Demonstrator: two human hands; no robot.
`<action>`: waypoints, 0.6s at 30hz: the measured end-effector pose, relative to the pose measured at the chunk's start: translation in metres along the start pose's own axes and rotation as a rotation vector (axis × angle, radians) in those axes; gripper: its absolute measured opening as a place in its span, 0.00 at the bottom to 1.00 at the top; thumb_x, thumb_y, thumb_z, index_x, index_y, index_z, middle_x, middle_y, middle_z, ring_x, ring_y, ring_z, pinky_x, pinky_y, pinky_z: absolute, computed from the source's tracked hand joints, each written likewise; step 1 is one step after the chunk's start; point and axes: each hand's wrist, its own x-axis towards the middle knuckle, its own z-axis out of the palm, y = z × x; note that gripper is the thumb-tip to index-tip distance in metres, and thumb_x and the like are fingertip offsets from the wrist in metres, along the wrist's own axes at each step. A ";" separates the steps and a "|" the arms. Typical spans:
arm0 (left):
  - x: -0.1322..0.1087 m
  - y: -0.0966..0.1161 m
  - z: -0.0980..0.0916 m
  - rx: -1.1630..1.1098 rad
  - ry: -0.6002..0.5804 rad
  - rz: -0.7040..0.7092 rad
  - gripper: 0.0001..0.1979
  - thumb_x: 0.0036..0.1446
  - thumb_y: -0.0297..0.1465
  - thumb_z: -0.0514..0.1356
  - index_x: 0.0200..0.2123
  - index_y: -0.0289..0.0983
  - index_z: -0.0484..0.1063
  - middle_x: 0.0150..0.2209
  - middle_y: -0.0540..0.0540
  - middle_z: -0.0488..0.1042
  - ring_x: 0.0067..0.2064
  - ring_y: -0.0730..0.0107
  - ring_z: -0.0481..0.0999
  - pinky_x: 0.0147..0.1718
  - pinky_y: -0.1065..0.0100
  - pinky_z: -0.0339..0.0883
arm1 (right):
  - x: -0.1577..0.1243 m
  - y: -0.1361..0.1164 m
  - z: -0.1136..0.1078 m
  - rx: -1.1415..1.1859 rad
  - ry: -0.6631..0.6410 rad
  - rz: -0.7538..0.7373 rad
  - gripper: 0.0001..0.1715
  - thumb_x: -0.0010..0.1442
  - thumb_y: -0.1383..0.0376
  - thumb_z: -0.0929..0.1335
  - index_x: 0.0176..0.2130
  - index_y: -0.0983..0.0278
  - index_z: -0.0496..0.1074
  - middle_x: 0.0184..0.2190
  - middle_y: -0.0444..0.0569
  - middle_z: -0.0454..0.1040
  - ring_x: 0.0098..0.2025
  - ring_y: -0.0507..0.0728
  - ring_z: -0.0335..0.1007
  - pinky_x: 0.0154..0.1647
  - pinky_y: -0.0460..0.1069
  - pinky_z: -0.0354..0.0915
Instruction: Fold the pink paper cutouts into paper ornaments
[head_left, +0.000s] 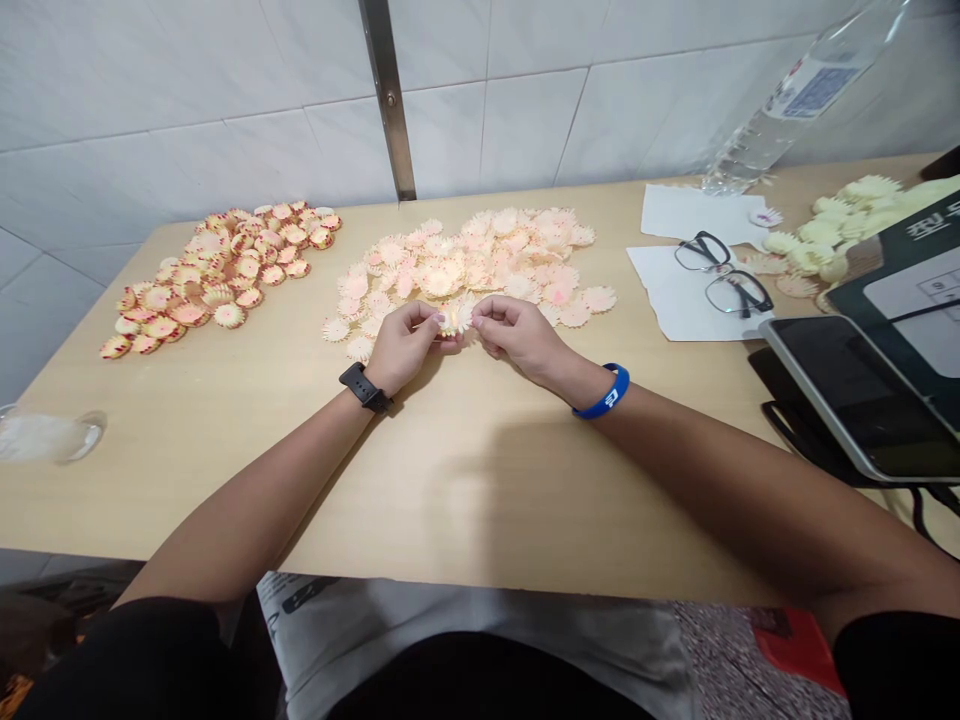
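- Left hand (405, 347) pinching small paper flower (454, 318)
- Right hand (517, 338) pinching it too, keeping it steady
- Pale paper flowers (465, 255) heaped by table's far edge (600, 184), easy to reach

Glasses, papers and a tablet toward the worktop's (480, 480) right end

Black-framed eyeglasses (724, 270) rest on white paper sheets (694, 300) near the far edge, beneath a clear plastic water bottle (780, 120). A silver-framed tablet (862, 400) and dark green booklet (900, 270) overlap at the right edge; a clear dish (49, 437) sits at the left edge.
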 end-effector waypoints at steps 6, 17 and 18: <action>0.007 0.000 -0.004 -0.177 0.018 -0.092 0.09 0.52 0.27 0.66 0.26 0.34 0.68 0.26 0.50 0.74 0.26 0.77 0.76 0.36 0.69 0.78 | 0.001 -0.001 -0.006 0.128 -0.026 0.034 0.15 0.52 0.58 0.72 0.29 0.63 0.65 0.17 0.37 0.59 0.19 0.47 0.52 0.21 0.45 0.49; 0.009 0.003 -0.003 -0.227 0.053 -0.128 0.08 0.53 0.23 0.64 0.25 0.34 0.67 0.25 0.51 0.73 0.28 0.78 0.78 0.36 0.73 0.77 | 0.001 -0.007 -0.008 0.334 -0.081 0.113 0.19 0.47 0.57 0.75 0.30 0.62 0.65 0.20 0.37 0.59 0.22 0.47 0.54 0.23 0.45 0.48; 0.009 0.003 -0.003 -0.224 0.053 -0.126 0.09 0.53 0.24 0.64 0.25 0.34 0.67 0.25 0.51 0.73 0.28 0.78 0.77 0.36 0.73 0.77 | 0.001 -0.007 -0.008 0.336 -0.081 0.117 0.20 0.46 0.57 0.76 0.30 0.62 0.65 0.20 0.37 0.59 0.22 0.47 0.54 0.23 0.45 0.48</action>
